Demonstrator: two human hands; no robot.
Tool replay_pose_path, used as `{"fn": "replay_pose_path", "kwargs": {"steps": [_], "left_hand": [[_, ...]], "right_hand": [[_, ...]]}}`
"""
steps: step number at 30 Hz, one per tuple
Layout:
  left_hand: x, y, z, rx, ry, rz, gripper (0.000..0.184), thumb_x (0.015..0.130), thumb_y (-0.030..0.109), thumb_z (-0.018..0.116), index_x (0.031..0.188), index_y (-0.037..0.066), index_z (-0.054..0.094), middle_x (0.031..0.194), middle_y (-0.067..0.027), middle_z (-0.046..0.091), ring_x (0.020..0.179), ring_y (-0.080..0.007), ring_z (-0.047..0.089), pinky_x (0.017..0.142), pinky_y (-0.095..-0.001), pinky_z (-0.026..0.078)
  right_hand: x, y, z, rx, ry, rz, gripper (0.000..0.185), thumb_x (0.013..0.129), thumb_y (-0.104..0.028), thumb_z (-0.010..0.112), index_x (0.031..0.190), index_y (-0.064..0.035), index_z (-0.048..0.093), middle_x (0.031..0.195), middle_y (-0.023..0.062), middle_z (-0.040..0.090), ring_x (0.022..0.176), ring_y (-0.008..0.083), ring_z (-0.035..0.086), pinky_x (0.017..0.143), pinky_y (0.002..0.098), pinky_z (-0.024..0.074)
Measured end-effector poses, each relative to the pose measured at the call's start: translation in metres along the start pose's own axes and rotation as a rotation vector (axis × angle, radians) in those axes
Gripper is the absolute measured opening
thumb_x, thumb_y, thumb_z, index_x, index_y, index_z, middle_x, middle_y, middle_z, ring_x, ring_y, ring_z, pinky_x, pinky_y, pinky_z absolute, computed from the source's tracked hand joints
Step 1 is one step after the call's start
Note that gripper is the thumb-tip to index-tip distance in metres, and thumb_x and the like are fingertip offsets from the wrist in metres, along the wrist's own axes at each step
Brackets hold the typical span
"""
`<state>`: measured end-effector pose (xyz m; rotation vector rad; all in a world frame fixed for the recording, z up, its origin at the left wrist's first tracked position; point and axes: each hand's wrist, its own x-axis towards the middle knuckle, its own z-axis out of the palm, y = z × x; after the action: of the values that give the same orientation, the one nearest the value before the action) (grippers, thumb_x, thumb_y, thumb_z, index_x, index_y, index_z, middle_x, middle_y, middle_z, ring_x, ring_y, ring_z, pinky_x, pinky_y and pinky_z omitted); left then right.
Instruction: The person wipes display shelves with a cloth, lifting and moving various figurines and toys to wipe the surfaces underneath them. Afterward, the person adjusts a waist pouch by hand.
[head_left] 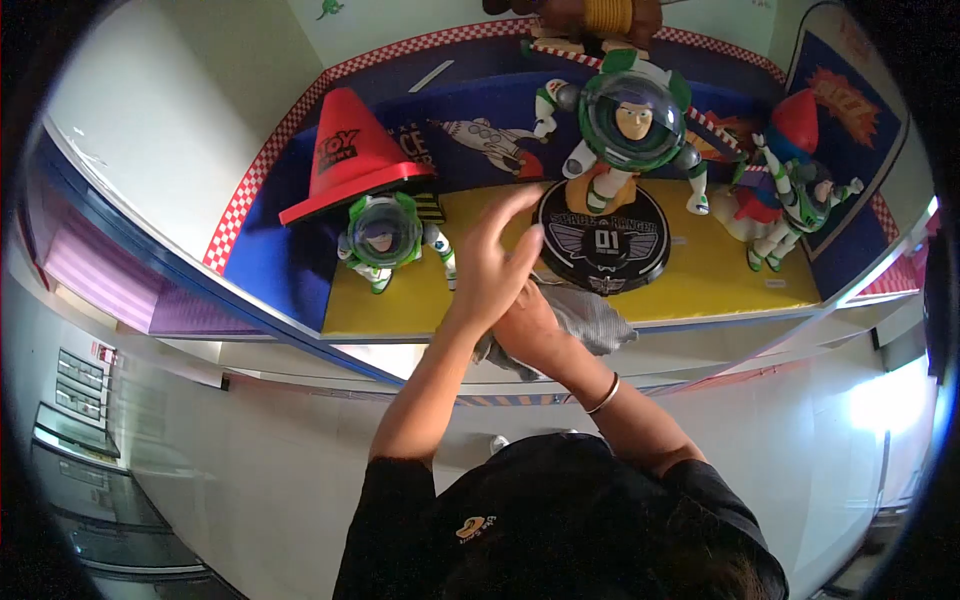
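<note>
My left hand (492, 262) is raised in front of the round black base (605, 240) marked "01", its thumb and fingers apart in a curve with nothing between them. Crossing just below it, my right hand (532, 325) is closed on a grey cloth (590, 318), which bunches out on both sides at the shelf's front edge; its fingertips are partly hidden. On the base stands a large space ranger figure (632, 120) with a clear dome helmet. Left of my hands is a smaller space ranger figure (382, 238) under a red cone (352, 150).
The yellow shelf floor (440, 305) has a blue backdrop with a checkered border. Another space ranger figure (800, 205) stands at right beside a red and blue rocket (793, 125). A brown figure (600, 18) shows at the top. A glossy floor (290, 440) lies below.
</note>
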<state>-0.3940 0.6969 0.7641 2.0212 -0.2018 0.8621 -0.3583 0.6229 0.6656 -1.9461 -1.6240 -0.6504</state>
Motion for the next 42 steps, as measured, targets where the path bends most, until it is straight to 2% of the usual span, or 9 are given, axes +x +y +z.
{"fn": "replay_pose_path", "kwargs": {"steps": [3,5,6,8,10,18,28,33,42], "left_hand": [[-0.044,0.002,-0.032,0.019,0.427,0.232,0.037,0.082,-0.004,0.049,0.119,0.000,0.048,0.126,-0.0155,0.047,0.107,-0.0255,0.055,0.095,-0.0346,0.045],[-0.070,0.002,-0.057,0.200,0.785,0.142,0.044,0.077,-0.006,0.048,0.121,0.001,0.046,0.126,-0.0149,0.046,0.100,-0.0231,0.055,0.091,-0.0317,0.044],[-0.079,-0.004,-0.071,0.199,0.782,0.141,0.044,0.077,-0.006,0.048,0.121,0.001,0.046,0.126,-0.0149,0.046,0.100,-0.0231,0.055,0.091,-0.0317,0.044],[-0.095,-0.021,-0.094,0.173,0.923,-0.143,0.056,0.074,-0.006,0.049,0.128,0.002,0.038,0.130,-0.0177,0.040,0.111,-0.0262,0.048,0.094,-0.0307,0.041],[-0.099,-0.033,-0.103,0.118,0.885,-0.184,0.058,0.074,-0.006,0.049,0.129,0.002,0.037,0.130,-0.0176,0.041,0.111,-0.0257,0.048,0.095,-0.0302,0.040],[-0.090,-0.070,-0.127,-0.172,0.556,-0.315,0.065,0.074,-0.009,0.051,0.134,0.005,0.031,0.127,-0.0173,0.043,0.110,-0.0231,0.049,0.094,-0.0282,0.040],[-0.078,-0.090,-0.143,-0.349,0.465,-0.466,0.059,0.072,-0.009,0.057,0.128,0.003,0.042,0.117,-0.0114,0.054,0.097,-0.0191,0.056,0.085,-0.0257,0.045],[-0.080,-0.121,-0.154,-0.540,0.437,-0.500,0.054,0.068,-0.007,0.056,0.121,0.004,0.052,0.108,-0.0090,0.060,0.100,-0.0192,0.056,0.088,-0.0235,0.041],[-0.066,-0.097,-0.144,-0.583,0.581,-0.382,0.048,0.068,-0.006,0.056,0.115,0.004,0.054,0.097,-0.0066,0.062,0.082,-0.0137,0.057,0.072,-0.0199,0.043]], "right_hand": [[0.009,-0.002,0.004,-0.091,0.064,0.078,0.020,0.076,-0.013,0.052,0.087,0.0016,0.062,0.099,0.0202,0.059,0.087,0.0312,0.052,0.081,0.0389,0.0419],[0.014,0.002,0.008,-0.089,0.026,0.086,0.019,0.076,-0.013,0.052,0.085,0.0016,0.062,0.097,0.0206,0.060,0.086,0.0315,0.053,0.082,0.0386,0.0421],[0.016,0.006,0.010,-0.088,-0.010,0.090,0.018,0.076,-0.012,0.052,0.083,0.0016,0.062,0.095,0.0210,0.060,0.085,0.0319,0.053,0.082,0.0383,0.0422],[0.024,0.016,0.016,-0.086,-0.081,0.094,0.017,0.076,-0.012,0.052,0.079,0.0016,0.062,0.090,0.0217,0.060,0.083,0.0325,0.054,0.082,0.0377,0.0424],[0.038,0.029,0.024,-0.142,-0.195,0.121,0.014,0.073,-0.003,0.051,0.084,0.0025,0.059,0.095,0.0229,0.058,0.087,0.0350,0.055,0.081,0.0391,0.0439],[0.091,0.057,0.054,-0.195,-0.143,0.162,0.019,0.074,-0.006,0.051,0.089,0.0027,0.059,0.100,0.0242,0.056,0.091,0.0365,0.052,0.083,0.0408,0.0427],[0.053,0.071,0.064,-0.283,-0.079,0.204,0.027,0.075,-0.009,0.050,0.097,0.0031,0.060,0.106,0.0260,0.054,0.097,0.0385,0.049,0.086,0.0433,0.0409],[0.058,0.068,0.075,-0.322,-0.031,0.231,0.030,0.076,-0.011,0.049,0.101,0.0033,0.060,0.109,0.0269,0.053,0.101,0.0395,0.047,0.087,0.0445,0.0400],[0.068,0.061,0.076,-0.300,-0.025,0.342,0.032,0.078,-0.013,0.050,0.103,0.0042,0.060,0.113,0.0301,0.051,0.104,0.0426,0.046,0.088,0.0455,0.0399]]}}
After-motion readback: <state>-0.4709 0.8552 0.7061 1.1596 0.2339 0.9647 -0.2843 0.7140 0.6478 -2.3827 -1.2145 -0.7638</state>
